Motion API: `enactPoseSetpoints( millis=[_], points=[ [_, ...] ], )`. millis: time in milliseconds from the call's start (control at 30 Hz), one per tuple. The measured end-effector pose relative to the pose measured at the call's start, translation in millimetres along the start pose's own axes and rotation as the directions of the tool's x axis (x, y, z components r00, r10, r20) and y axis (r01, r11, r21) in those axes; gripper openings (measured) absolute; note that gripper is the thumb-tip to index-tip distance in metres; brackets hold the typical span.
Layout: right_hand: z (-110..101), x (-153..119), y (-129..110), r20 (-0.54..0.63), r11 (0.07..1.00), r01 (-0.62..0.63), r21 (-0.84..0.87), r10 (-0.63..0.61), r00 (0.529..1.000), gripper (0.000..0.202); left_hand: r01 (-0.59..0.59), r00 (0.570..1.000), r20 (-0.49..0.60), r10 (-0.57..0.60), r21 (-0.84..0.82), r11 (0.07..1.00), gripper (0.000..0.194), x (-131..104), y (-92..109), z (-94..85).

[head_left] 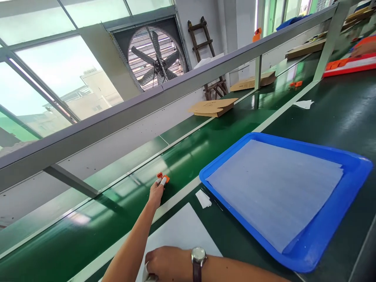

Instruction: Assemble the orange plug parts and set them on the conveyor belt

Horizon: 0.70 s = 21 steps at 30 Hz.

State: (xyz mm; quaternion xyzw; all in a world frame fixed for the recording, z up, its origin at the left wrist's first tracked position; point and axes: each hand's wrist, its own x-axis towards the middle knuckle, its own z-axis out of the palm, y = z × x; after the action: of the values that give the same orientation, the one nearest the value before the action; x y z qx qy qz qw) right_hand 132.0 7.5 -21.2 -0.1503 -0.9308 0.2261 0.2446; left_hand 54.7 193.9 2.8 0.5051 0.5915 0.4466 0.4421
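Note:
My left hand [157, 192] reaches over the green conveyor belt [188, 156], with white covers on its fingertips. Its thumb and fingers close on a small orange plastic piece [167, 178], and another bit of orange shows just beside the fingertips. My right hand [167, 261] is curled at the bottom edge, over a white sheet [182, 231], with a watch [199, 256] on its wrist. Whatever lies in its fingers is mostly cut off by the frame. To the right, a blue tray [323, 250] lined with thin white sheets lies on the dark green table.
White paper scraps [203, 199] lie beside the tray. Cardboard pieces [214, 107] rest along the belt's far side, and more orange parts [295, 84] sit farther up it. A metal rail [132, 100] spans beyond the belt. Another person's hand [364, 49] is over a red tray [349, 68].

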Motion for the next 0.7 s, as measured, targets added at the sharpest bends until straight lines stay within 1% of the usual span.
enactPoseSetpoints(
  millis=[67, 133, 167, 200, 233, 267, 333, 367, 400, 433, 467, 500, 533, 600, 667, 700],
  points=[
    [3.8, 0.3, -2.1, -0.018, 0.999, -0.040, 0.031, 0.041, 0.999, 0.022, 0.018, 0.999, 0.052, -0.013, -0.102, 0.995, 0.037, -24.7, 4.5, -15.7],
    [6.1, 1.0, -3.6, -0.057, 0.991, -0.077, 0.107, 0.084, 0.995, 0.023, 0.031, 0.995, 0.098, -0.013, -0.185, 0.982, 0.034, -59.4, 9.5, -34.6],
    [6.5, 1.4, -4.0, -0.083, 0.980, -0.099, 0.175, 0.114, 0.990, 0.024, 0.033, 0.993, 0.114, -0.008, -0.222, 0.974, 0.035, -79.4, 11.9, -45.1],
    [6.4, 1.8, -4.0, -0.109, 0.949, -0.132, 0.285, 0.169, 0.980, 0.026, 0.034, 0.992, 0.126, -0.001, -0.262, 0.964, 0.036, -100.2, 13.9, -56.3],
    [5.9, 2.3, -3.7, -0.126, 0.891, -0.170, 0.420, 0.243, 0.962, 0.027, 0.038, 0.990, 0.141, 0.007, -0.317, 0.948, 0.038, -121.2, 15.3, -67.9],
    [5.1, 3.0, -3.1, -0.124, 0.807, -0.203, 0.555, 0.321, 0.939, 0.027, 0.037, 0.990, 0.141, 0.013, -0.350, 0.936, 0.040, -141.7, 15.8, -79.6],
    [2.8, 5.0, -1.2, -0.070, 0.612, -0.241, 0.753, 0.438, 0.896, 0.022, 0.025, 0.990, 0.142, 0.024, -0.334, 0.942, 0.042, -178.8, 13.3, -102.0],
    [1.3, 6.2, -0.2, -0.041, 0.535, -0.248, 0.808, 0.470, 0.881, 0.020, 0.003, 0.991, 0.132, 0.034, -0.276, 0.961, 0.043, -194.8, 9.9, -112.2],
    [-0.3, 7.3, 0.7, -0.022, 0.485, -0.251, 0.838, 0.488, 0.873, 0.022, -0.032, 0.992, 0.118, 0.054, -0.185, 0.982, 0.044, -208.9, 5.1, -121.4],
    [-2.0, 8.2, 1.3, -0.012, 0.453, -0.250, 0.856, 0.500, 0.866, 0.029, -0.081, 0.991, 0.099, 0.087, -0.065, 0.995, 0.044, -221.1, -0.9, -129.4],
    [-3.6, 8.7, 1.4, -0.006, 0.417, -0.247, 0.875, 0.519, 0.855, 0.036, -0.137, 0.988, 0.083, 0.131, 0.077, 0.988, 0.043, -231.7, -7.9, -136.2],
    [-5.1, 8.8, 0.9, 0.002, 0.388, -0.248, 0.888, 0.535, 0.845, 0.041, -0.196, 0.980, 0.072, 0.184, 0.226, 0.954, 0.042, -240.7, -15.4, -141.6],
    [-6.2, 8.3, -0.3, 0.013, 0.369, -0.252, 0.895, 0.542, 0.840, 0.045, -0.252, 0.967, 0.071, 0.243, 0.364, 0.897, 0.041, -248.3, -22.9, -145.9],
    [-7.0, 6.4, -4.5, 0.049, 0.354, -0.277, 0.893, 0.536, 0.843, 0.046, -0.331, 0.935, 0.091, 0.343, 0.570, 0.752, 0.041, -260.0, -36.6, -150.7],
    [-5.7, 3.9, -10.1, 0.075, 0.367, -0.315, 0.875, 0.540, 0.839, 0.041, -0.368, 0.908, 0.110, 0.404, 0.667, 0.647, 0.047, -267.4, -46.4, -151.5],
    [-4.4, 2.7, -12.7, 0.077, 0.381, -0.331, 0.864, 0.549, 0.832, 0.040, -0.373, 0.901, 0.110, 0.419, 0.688, 0.623, 0.049, -269.7, -49.4, -150.8]
  ],
)
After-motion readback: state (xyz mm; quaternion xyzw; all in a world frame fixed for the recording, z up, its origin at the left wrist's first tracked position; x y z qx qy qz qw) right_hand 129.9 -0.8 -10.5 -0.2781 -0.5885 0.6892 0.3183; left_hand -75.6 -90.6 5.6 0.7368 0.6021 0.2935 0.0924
